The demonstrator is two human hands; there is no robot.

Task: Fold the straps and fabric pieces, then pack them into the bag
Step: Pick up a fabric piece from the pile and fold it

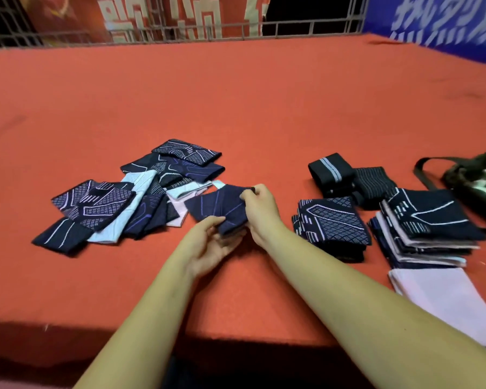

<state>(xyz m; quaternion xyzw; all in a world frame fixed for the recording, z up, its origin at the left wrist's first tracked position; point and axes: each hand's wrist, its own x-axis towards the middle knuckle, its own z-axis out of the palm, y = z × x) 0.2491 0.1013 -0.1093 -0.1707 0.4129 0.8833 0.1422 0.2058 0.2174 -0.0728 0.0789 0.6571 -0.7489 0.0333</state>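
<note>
on the table (236, 108) i see a loose heap (129, 203) of pieces at the left. just right of it, a single piece (219, 209) is between my left hand (213, 242) and right hand (260, 209). further right lies a folded stack (333, 226), then a second stack (427, 226). the rolled straps (348, 178) lie behind them, and the bag (477, 181) at the far right.

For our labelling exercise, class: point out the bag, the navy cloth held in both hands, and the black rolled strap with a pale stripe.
bag (460, 178): head view, on its dark side wall.
navy cloth (216, 204): head view, middle of its top face.
rolled strap (330, 169): head view, on its pale stripe.
</note>
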